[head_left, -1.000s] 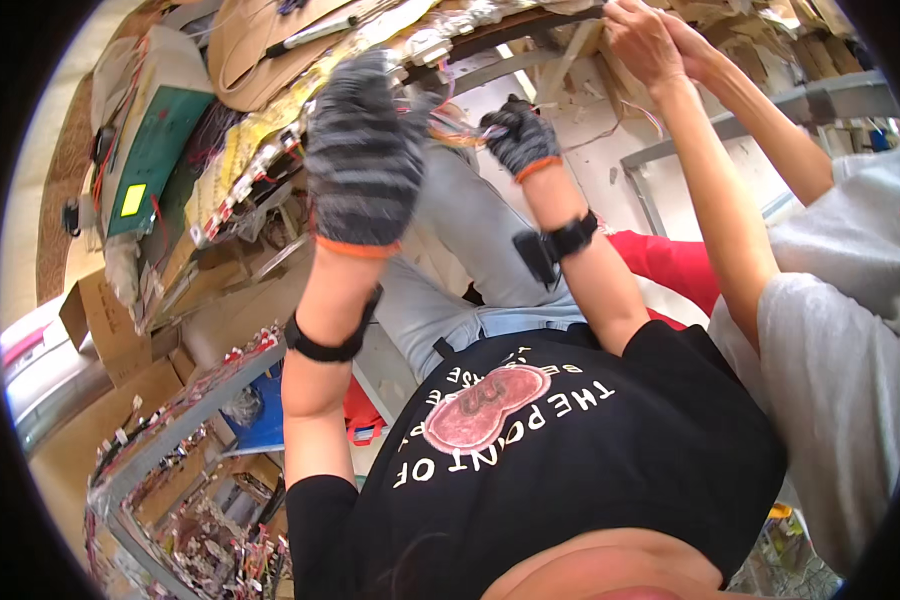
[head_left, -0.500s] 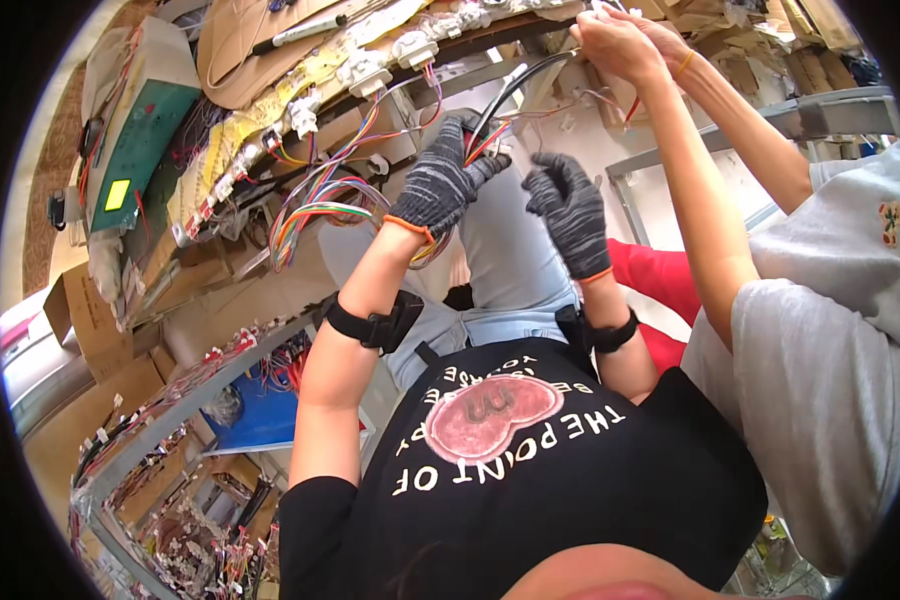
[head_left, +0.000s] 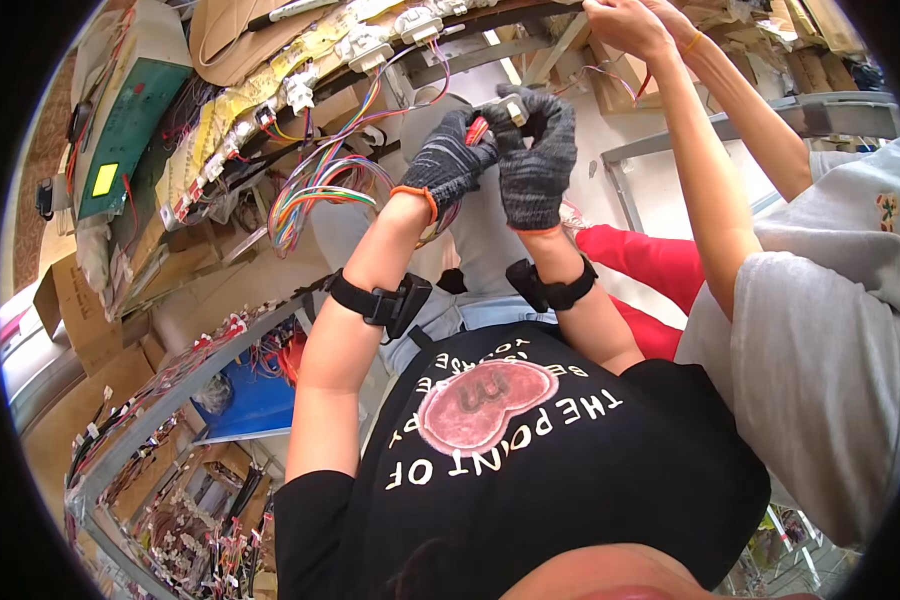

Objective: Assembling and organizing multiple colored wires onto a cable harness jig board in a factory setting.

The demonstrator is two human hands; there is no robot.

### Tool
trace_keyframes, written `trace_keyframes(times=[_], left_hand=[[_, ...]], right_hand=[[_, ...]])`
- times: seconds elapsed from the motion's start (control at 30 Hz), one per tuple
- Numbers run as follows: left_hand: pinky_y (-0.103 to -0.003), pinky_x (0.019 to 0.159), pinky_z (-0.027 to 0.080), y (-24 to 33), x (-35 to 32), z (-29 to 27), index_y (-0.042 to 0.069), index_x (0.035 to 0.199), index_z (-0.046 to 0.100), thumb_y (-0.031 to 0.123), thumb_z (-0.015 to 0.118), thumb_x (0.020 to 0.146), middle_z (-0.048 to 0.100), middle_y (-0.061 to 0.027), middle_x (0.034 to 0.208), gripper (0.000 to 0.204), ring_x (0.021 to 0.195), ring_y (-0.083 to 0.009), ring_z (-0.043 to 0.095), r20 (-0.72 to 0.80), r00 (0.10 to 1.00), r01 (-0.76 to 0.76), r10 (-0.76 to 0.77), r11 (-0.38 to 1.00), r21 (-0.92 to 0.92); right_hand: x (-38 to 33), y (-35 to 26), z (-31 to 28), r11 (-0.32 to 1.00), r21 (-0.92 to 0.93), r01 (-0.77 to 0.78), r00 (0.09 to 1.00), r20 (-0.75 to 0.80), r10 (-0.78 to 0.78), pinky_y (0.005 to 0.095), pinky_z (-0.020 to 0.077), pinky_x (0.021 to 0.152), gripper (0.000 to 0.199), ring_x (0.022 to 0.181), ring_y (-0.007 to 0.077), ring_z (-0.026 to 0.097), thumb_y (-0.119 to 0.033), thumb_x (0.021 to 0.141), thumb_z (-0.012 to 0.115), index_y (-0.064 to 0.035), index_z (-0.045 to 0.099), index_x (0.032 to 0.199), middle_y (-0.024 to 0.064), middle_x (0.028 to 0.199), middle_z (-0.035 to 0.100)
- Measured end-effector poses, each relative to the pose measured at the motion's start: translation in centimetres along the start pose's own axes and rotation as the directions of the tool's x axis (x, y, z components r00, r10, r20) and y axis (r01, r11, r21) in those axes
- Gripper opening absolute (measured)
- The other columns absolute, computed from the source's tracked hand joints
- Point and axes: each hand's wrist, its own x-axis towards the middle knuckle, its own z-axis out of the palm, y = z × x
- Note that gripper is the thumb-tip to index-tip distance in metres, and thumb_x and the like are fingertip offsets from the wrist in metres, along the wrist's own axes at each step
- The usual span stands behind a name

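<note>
Because the wires [head_left: 477, 131] could flop, they were squeezed by the left hand [head_left: 450, 160] and a white plug [head_left: 514, 110] was pinched by the right hand [head_left: 535, 165].

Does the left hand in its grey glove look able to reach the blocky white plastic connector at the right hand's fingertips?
Probably yes: the left hand is close, though its held red wires and the right hand, partly enclosing the white connector, may hinder it.

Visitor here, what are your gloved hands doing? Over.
Left hand closed on wires. Right hand pinching white connector. Co-worker's hands nearby at upper right, apart.
</note>
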Motion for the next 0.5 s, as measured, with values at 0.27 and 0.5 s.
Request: trace_keyframes(times=[0.27,0.5], left_hand=[[-0.026,0.052,0.044,-3.0,2.6,0.3,0.003,0.118,0.047,0.019,0.064,0.077,0.060,-0.0084,0.087,0.047,0.066,-0.0121,0.052,-0.039,0.963,-0.260,0.268,0.956,0.132],[-0.026,0.046,0.041,-1.5,3.1,-0.1,0.004,0.113,0.051,0.025,0.064,0.079,0.057,-0.0062,0.076,0.042,0.056,-0.0116,0.049,-0.148,0.952,-0.269,0.267,0.963,0.004]], right_hand=[[4.9,0.5,2.3,0.878,0.288,-0.382,0.889,0.374,0.265,0.0188,0.0434,0.054,0.034,0.062,0.0086,0.054,-0.011,0.087,0.056,-0.0001,0.045,0.117,0.0066,0.079,0.060],[7.6,2.1,3.9,0.881,0.236,-0.411,0.880,0.357,0.315,0.0249,0.0526,0.061,0.021,0.074,0.0146,0.062,-0.005,0.083,0.059,0.0008,0.052,0.102,0.0102,0.086,0.062]])
